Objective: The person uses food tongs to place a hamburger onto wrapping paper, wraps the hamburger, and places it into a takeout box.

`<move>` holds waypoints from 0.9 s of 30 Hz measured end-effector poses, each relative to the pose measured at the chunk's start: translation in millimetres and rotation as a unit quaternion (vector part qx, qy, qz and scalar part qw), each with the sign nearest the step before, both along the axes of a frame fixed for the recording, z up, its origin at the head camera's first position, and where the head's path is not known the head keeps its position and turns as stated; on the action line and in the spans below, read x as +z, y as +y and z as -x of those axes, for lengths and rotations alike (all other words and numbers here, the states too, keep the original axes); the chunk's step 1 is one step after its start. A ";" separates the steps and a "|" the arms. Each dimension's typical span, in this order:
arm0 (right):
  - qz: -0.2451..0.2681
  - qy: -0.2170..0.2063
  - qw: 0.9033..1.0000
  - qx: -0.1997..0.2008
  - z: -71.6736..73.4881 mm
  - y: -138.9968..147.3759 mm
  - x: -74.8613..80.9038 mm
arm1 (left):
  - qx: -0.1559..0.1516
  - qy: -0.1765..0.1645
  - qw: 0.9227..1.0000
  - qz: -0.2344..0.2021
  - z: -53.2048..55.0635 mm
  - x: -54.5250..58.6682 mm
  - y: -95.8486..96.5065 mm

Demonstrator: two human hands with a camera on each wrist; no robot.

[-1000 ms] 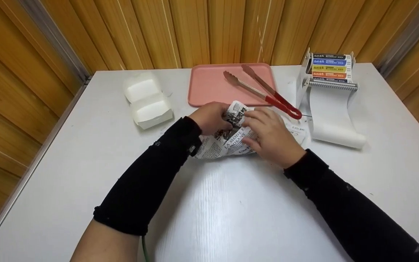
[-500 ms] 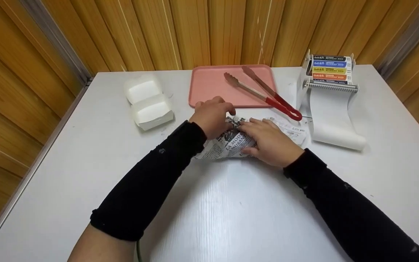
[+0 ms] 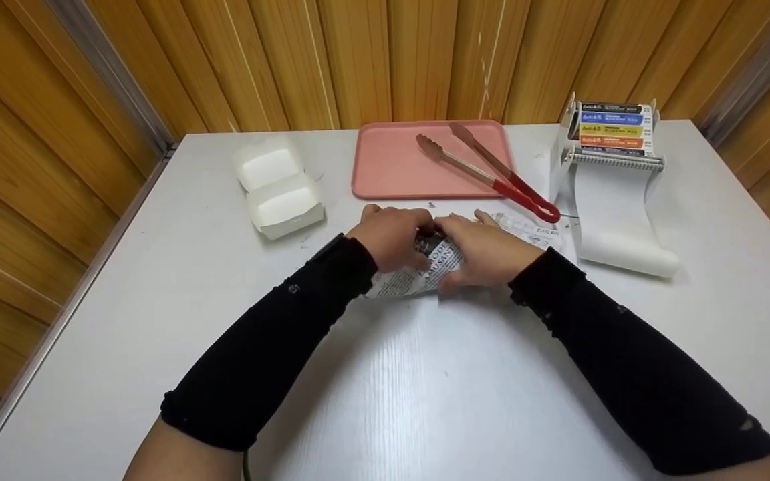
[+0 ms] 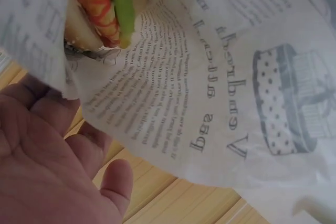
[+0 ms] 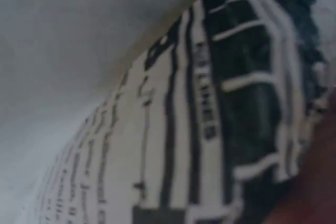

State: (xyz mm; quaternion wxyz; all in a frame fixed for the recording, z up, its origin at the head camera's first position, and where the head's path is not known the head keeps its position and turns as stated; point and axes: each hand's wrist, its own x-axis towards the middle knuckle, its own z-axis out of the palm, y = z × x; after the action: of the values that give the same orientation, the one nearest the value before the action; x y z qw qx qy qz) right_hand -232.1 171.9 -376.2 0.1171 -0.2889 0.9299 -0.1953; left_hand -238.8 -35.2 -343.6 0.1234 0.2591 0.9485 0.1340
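Two hands of mine meet over the printed paper [image 3: 444, 259] near the middle of the tabletop [image 3: 385, 394]. My left hand [image 3: 392, 237] bends its fingers round the left part of the bundle, thumb on the near face; my right hand [image 3: 488, 252] grips the right part, fingers over the top and thumb low in front. A loose flap of the paper lies flat beyond my right hand. In the left wrist view I see a sandwich inside the paper's open end: a bun [image 4: 81, 29], green lettuce [image 4: 122, 11] and a filling [image 4: 94, 1] streaked with red sauce. The right wrist view is blurred, mostly print close up.

Behind my hands is a pink tray [image 3: 388, 160]; tongs [image 3: 531, 200] rest across it, their red handle reaching past its near right corner. An open white box [image 3: 290, 206] sits to the left. At the right, a dispenser [image 3: 612, 127] trails a white sheet [image 3: 615, 214] onto the tabletop.
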 end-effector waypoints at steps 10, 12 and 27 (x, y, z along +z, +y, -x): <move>-0.025 0.019 0.999 -0.016 5.9 -11.3 -4.3 | 0.002 -0.021 1.000 0.010 -1.2 -3.8 -2.7; -0.036 0.029 0.999 -0.017 5.4 -12.6 -3.8 | -0.002 -0.015 1.000 0.021 -2.6 -6.2 -2.0; -0.046 0.040 0.998 -0.018 4.0 -14.3 -8.0 | 0.052 0.009 0.999 -0.007 -15.2 -4.7 -13.7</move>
State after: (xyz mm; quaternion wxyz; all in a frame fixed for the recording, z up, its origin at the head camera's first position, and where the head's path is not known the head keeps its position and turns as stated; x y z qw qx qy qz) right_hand -236.2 157.5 -384.2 0.0893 -0.2740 0.9469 -0.1425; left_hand -223.6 -48.9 -348.3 0.1058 0.2112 0.9609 0.1444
